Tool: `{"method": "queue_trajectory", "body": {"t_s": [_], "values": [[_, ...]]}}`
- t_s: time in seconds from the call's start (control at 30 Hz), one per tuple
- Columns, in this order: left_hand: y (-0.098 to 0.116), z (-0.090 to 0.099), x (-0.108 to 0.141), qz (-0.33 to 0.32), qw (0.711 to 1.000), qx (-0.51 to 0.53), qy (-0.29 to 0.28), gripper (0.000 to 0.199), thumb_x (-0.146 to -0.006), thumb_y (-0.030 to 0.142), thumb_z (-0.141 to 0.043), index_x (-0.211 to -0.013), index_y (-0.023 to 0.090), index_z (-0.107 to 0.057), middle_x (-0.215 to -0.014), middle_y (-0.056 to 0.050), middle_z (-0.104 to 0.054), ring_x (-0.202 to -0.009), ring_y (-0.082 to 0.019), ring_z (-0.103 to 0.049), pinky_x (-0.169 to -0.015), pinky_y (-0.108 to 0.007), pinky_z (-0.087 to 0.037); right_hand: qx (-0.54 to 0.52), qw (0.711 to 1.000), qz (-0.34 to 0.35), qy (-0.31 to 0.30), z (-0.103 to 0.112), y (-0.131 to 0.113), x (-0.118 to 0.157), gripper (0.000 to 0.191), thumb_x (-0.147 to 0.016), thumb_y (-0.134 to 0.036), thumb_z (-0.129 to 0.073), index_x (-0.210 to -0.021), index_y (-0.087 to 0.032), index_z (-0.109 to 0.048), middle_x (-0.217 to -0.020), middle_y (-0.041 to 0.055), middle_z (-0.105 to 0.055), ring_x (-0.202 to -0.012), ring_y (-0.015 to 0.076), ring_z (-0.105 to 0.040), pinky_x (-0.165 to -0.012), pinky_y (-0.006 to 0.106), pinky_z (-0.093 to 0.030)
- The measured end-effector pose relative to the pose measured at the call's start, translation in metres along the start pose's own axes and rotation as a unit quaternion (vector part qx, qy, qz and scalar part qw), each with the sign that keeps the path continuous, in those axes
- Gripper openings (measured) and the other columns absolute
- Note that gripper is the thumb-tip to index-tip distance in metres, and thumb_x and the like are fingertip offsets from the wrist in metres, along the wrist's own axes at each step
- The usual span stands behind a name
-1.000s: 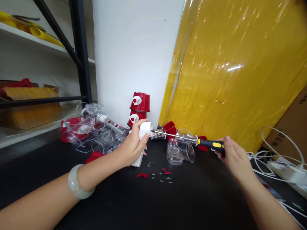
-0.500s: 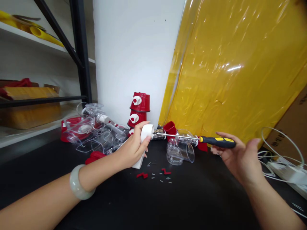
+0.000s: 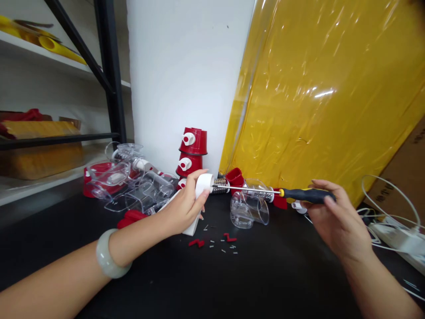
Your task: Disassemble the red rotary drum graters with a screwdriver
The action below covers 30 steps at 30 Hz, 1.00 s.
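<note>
My left hand (image 3: 191,206) is closed round a white plastic part (image 3: 204,184) with a round end, held above the black table. In my right hand (image 3: 338,221) is the handle of a screwdriver (image 3: 305,195), dark with yellow patches, gripped between thumb and fingers. Its long metal shaft runs level to the left, and the tip meets the round end of the white part; what it touches inside is hidden. Below lie two small red zigzag pieces (image 3: 229,238) and several little screws (image 3: 212,242).
Red bases with white knobs (image 3: 194,141) stand stacked by the wall. Clear plastic housings (image 3: 146,190) crowd the left, and another clear housing (image 3: 249,210) lies near metal grater drums (image 3: 221,186). White cables and a power strip (image 3: 398,239) are at the right.
My right hand has shifted a little to the right on the screwdriver handle, its thumb now closed against it. The screwdriver has moved slightly right. My left hand stays almost still.
</note>
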<state>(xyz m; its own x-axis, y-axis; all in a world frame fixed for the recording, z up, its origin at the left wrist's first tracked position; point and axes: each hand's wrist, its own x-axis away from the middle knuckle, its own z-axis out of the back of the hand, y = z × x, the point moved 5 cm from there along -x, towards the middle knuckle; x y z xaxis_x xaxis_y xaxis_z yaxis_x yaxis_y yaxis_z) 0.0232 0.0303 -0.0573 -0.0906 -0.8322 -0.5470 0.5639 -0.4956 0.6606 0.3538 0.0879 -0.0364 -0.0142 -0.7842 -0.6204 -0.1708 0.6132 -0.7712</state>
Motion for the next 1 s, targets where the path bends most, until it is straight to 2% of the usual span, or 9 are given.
{"method": "queue_trajectory", "body": {"t_s": [0.1, 0.2, 0.33, 0.47, 0.53, 0.67, 0.77, 0.87, 1.0], "values": [[-0.001, 0.000, 0.001, 0.005, 1.000, 0.001, -0.003, 0.053, -0.101, 0.043, -0.035, -0.146, 0.018, -0.019, -0.070, 0.002, -0.056, -0.053, -0.016, -0.064, -0.057, -0.033, -0.057, 0.102, 0.994, -0.050, 0.003, 0.007, 0.010, -0.002, 0.065, -0.081, -0.082, -0.039, -0.095, -0.024, -0.064, -0.065, 0.0045, -0.059, -0.050, 0.0189, -0.051, -0.044, 0.032, -0.039], [-0.001, 0.001, 0.000, -0.006, 1.000, 0.001, 0.004, 0.053, -0.101, 0.041, -0.035, -0.146, 0.018, -0.019, -0.071, 0.002, -0.056, -0.054, -0.016, -0.063, -0.057, -0.033, -0.057, 0.224, 0.974, -0.047, 0.007, 0.014, 0.013, -0.004, 0.054, -0.085, -0.074, -0.046, -0.087, -0.023, -0.064, -0.054, 0.0018, -0.052, -0.045, 0.0172, -0.043, -0.041, 0.030, -0.031], [-0.003, 0.002, -0.002, -0.001, 1.000, 0.005, 0.009, 0.052, -0.101, 0.042, -0.035, -0.145, 0.019, -0.019, -0.072, 0.002, -0.056, -0.054, -0.016, -0.062, -0.056, -0.033, -0.057, 0.115, 0.993, 0.018, -0.011, 0.007, 0.004, -0.001, 0.025, -0.086, -0.050, -0.064, -0.103, -0.033, -0.060, -0.081, 0.0020, -0.060, -0.064, 0.0196, -0.054, -0.056, 0.033, -0.045], [-0.003, 0.001, -0.001, 0.004, 1.000, 0.004, 0.003, 0.054, -0.101, 0.044, -0.035, -0.146, 0.019, -0.018, -0.071, 0.001, -0.056, -0.054, -0.017, -0.063, -0.056, -0.033, -0.057, 0.035, 0.999, 0.013, -0.021, 0.000, 0.001, 0.001, 0.037, -0.078, -0.039, -0.075, -0.111, -0.037, -0.058, -0.104, 0.0024, -0.062, -0.088, 0.0214, -0.061, -0.072, 0.033, -0.053], [-0.002, -0.001, -0.001, 0.005, 1.000, 0.001, -0.008, 0.054, -0.101, 0.044, -0.035, -0.146, 0.019, -0.019, -0.071, 0.002, -0.056, -0.054, -0.017, -0.063, -0.058, -0.034, -0.058, 0.030, 0.999, 0.007, -0.014, 0.001, 0.002, 0.000, 0.037, -0.081, -0.056, -0.066, -0.109, -0.032, -0.060, -0.100, 0.0048, -0.064, -0.085, 0.0231, -0.064, -0.066, 0.035, -0.054], [0.000, -0.002, 0.001, 0.004, 1.000, 0.001, -0.011, 0.055, -0.100, 0.043, -0.037, -0.146, 0.018, -0.020, -0.072, 0.001, -0.056, -0.056, -0.018, -0.064, -0.058, -0.035, -0.058, 0.181, 0.982, -0.047, 0.006, 0.014, 0.011, -0.004, 0.073, -0.081, -0.085, -0.029, -0.083, -0.022, -0.064, -0.054, 0.0036, -0.055, -0.042, 0.0170, -0.049, -0.037, 0.030, -0.034], [-0.001, -0.002, 0.000, 0.006, 1.000, 0.000, -0.014, 0.055, -0.100, 0.043, -0.036, -0.146, 0.018, -0.019, -0.072, 0.001, -0.056, -0.055, -0.018, -0.064, -0.058, -0.035, -0.058, 0.230, 0.972, -0.039, 0.039, 0.017, 0.010, -0.004, 0.050, -0.085, -0.070, -0.051, -0.077, -0.022, -0.063, -0.053, 0.0008, -0.049, -0.043, 0.0140, -0.042, -0.038, 0.028, -0.033], [-0.003, -0.001, 0.000, 0.009, 1.000, -0.003, -0.015, 0.055, -0.100, 0.045, -0.035, -0.146, 0.019, -0.017, -0.071, 0.002, -0.056, -0.055, -0.018, -0.064, -0.059, -0.035, -0.059, 0.093, 0.995, -0.004, 0.023, 0.007, 0.002, -0.002, 0.026, -0.083, -0.051, -0.066, -0.094, -0.028, -0.062, -0.073, 0.0013, -0.055, -0.058, 0.0157, -0.050, -0.050, 0.029, -0.045], [-0.004, -0.002, 0.000, 0.011, 1.000, -0.002, -0.019, 0.056, -0.100, 0.046, -0.034, -0.146, 0.020, -0.017, -0.073, 0.001, -0.055, -0.057, -0.017, -0.064, -0.057, -0.033, -0.059, -0.050, 0.999, 0.013, -0.011, -0.004, -0.006, 0.001, 0.038, -0.065, -0.030, -0.079, -0.099, -0.031, -0.060, -0.102, 0.0027, -0.059, -0.083, 0.0193, -0.058, -0.066, 0.031, -0.052]]}}
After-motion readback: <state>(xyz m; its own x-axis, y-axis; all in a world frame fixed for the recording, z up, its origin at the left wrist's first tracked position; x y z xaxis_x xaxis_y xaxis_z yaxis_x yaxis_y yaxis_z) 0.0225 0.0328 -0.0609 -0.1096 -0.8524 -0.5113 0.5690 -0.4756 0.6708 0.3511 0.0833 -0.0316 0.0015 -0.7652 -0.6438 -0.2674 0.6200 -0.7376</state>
